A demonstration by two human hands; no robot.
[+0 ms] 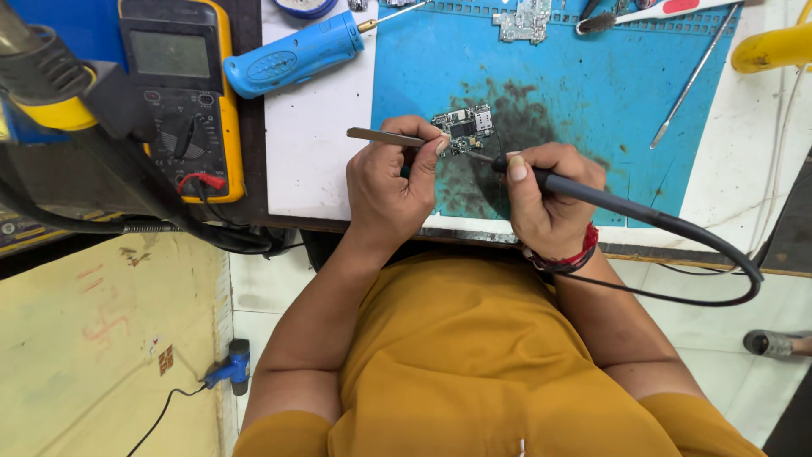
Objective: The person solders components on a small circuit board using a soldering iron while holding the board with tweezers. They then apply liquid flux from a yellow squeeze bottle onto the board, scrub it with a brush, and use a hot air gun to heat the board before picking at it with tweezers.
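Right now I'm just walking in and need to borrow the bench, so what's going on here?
A person in a mustard shirt is working on a small circuit board that lies on a stained blue mat. The left hand holds metal tweezers against the board's edge. The right hand grips a black soldering iron, its tip at the board. A yellow multimeter and a blue-handled screwdriver lie to the left, untouched.

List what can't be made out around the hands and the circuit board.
Head view:
- Soldering iron tip: too small to tell whether it touches the small circuit board.
- Tweezers points: hidden behind the left hand fingers.
- Board parts: too small.
- Second board: cut off by the top edge.
- Right hand palm: turned away.
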